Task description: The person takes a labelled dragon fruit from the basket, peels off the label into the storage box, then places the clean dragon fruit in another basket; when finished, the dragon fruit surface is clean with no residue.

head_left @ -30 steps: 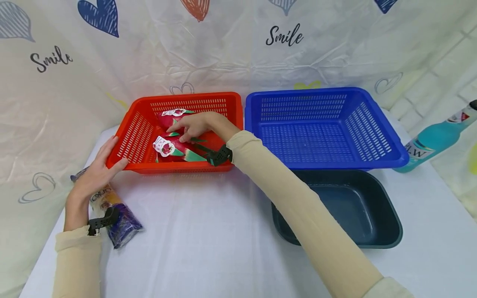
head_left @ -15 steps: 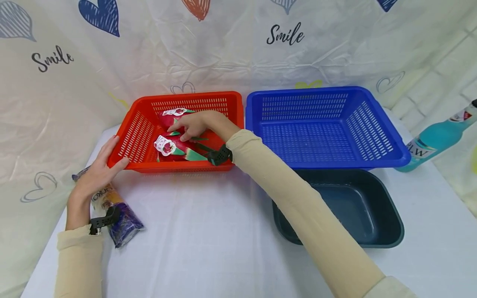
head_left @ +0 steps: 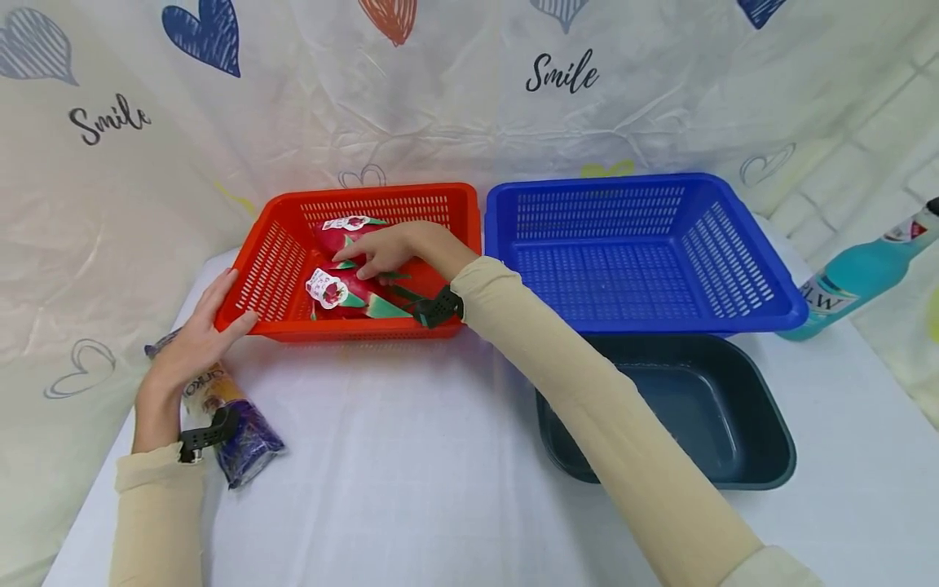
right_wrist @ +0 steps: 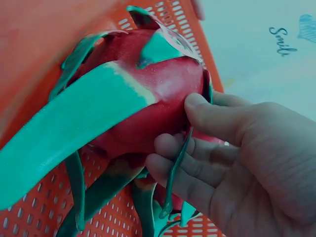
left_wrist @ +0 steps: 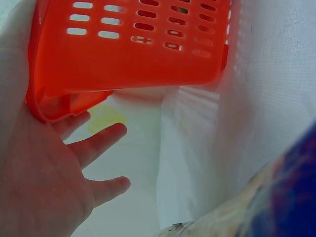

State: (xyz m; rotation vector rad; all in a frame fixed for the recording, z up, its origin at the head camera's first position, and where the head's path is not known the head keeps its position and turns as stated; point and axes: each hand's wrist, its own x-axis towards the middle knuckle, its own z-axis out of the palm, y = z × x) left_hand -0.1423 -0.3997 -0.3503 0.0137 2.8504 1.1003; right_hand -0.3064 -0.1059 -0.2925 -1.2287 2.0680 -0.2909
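Nearer dragon fruit [right_wrist: 177, 81] sitting in red basket [head_left: 367, 328], probably light, smooth; body likely offering surer hold than bendy scales [right_wrist: 89, 108]. Right grip [head_left: 389, 247] half-closed, thumb and fingers pinching its side; left grip [head_left: 198, 336] lying splayed against basket corner.

1. Head: looks forward and down over the bench [head_left: 389, 456] from above its near side.
2. Left wrist: looks closely at the red basket [left_wrist: 133, 64] from outside.
3. Right wrist: looks closely into that basket, which all three views share.
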